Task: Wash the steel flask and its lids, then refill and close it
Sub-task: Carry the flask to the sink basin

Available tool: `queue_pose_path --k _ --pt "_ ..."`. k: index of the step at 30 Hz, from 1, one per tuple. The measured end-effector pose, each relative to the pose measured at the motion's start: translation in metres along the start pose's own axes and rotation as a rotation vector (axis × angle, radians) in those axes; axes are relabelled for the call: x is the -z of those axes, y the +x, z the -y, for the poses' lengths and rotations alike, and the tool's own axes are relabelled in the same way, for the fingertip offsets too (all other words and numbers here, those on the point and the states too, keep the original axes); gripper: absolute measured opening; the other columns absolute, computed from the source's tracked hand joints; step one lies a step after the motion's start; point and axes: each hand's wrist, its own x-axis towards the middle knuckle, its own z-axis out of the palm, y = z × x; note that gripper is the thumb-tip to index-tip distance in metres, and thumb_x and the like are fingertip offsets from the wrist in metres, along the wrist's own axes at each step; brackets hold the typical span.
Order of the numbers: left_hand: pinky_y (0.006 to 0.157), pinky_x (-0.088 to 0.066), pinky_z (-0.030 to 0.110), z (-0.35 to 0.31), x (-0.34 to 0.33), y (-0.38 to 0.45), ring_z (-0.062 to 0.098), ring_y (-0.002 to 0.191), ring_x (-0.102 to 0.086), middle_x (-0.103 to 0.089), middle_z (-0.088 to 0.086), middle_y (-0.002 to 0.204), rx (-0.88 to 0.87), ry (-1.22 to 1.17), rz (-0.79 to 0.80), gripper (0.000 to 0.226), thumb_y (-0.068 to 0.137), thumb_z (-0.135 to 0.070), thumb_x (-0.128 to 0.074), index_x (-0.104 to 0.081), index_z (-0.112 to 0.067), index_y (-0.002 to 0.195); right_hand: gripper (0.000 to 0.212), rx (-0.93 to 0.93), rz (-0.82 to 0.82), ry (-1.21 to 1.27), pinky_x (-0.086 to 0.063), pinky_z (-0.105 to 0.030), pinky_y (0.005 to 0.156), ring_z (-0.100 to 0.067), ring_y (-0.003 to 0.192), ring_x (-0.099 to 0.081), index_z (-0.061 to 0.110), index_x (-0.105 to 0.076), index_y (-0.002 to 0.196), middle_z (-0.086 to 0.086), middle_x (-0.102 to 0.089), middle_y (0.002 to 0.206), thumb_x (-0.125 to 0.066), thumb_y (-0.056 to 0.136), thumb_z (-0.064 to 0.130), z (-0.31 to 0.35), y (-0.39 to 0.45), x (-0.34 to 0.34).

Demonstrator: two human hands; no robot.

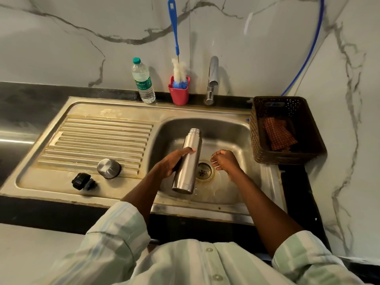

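Our striped pale-green sleeves (pixel 115 233) reach over the steel sink basin (pixel 242 130). Our left hand (pixel 172 163) has its fingers clamped round the open cylindrical steel flask (pixel 188 161), held above the basin. Our right hand (pixel 225 161) hangs beside it, fingers loosely curled, holding nothing. Left of the basin, the round steel cap (pixel 109 168) and black inner lid (pixel 82 181) rest on the ribbed drainboard (pixel 98 138).

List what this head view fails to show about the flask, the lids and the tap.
- Steel flask: inside hidden, its mouth faces away; left hand covers part of the body.
- Black inner lid: detail too small.
- Tap: no stream discernible.
- Right hand: palm faces away.
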Motion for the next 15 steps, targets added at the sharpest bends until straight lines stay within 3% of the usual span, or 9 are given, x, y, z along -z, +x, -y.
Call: queue_pose_path --k 2,5,9,15 --pt "0.093 -0.056 0.040 -0.001 0.001 -0.003 0.029 0.103 -0.068 -0.071 0.014 0.110 -0.051 0.028 -0.014 0.061 0.067 -0.053 -0.077 -0.060 -0.017 0.113 0.015 0.026 -0.011 0.021 -0.047 -0.027 0.063 -0.017 0.067 -0.062 0.008 -0.063 0.092 -0.008 -0.069 0.084 -0.049 0.089 0.004 0.005 -0.003 -0.002" --pt "0.087 -0.057 0.036 -0.005 0.002 -0.004 0.027 0.101 -0.068 -0.071 0.012 0.108 -0.117 0.084 -0.023 0.046 0.075 -0.045 -0.078 -0.060 -0.020 0.109 0.019 0.061 -0.043 0.052 -0.049 -0.029 0.065 -0.016 0.067 -0.062 0.010 -0.063 0.089 -0.006 -0.069 0.085 -0.045 0.090 0.003 0.012 -0.007 -0.005" --pt "0.088 -0.058 0.038 -0.011 0.008 -0.004 0.025 0.100 -0.069 -0.071 0.009 0.108 -0.205 0.155 -0.035 0.053 0.067 -0.039 -0.082 -0.060 -0.022 0.113 0.022 0.089 -0.084 0.084 -0.050 -0.031 0.068 -0.018 0.071 -0.063 0.012 -0.064 0.085 -0.005 -0.069 0.085 -0.045 0.090 0.001 0.021 -0.010 -0.011" --pt "0.079 -0.055 0.029 -0.015 0.020 -0.002 0.022 0.101 -0.067 -0.069 0.006 0.110 -0.324 0.194 -0.102 0.057 0.075 -0.020 -0.085 -0.057 -0.017 0.124 0.023 0.103 -0.133 0.132 -0.049 -0.029 0.065 -0.016 0.069 -0.062 0.012 -0.064 0.085 -0.006 -0.069 0.084 -0.044 0.090 0.001 0.033 -0.011 -0.025"
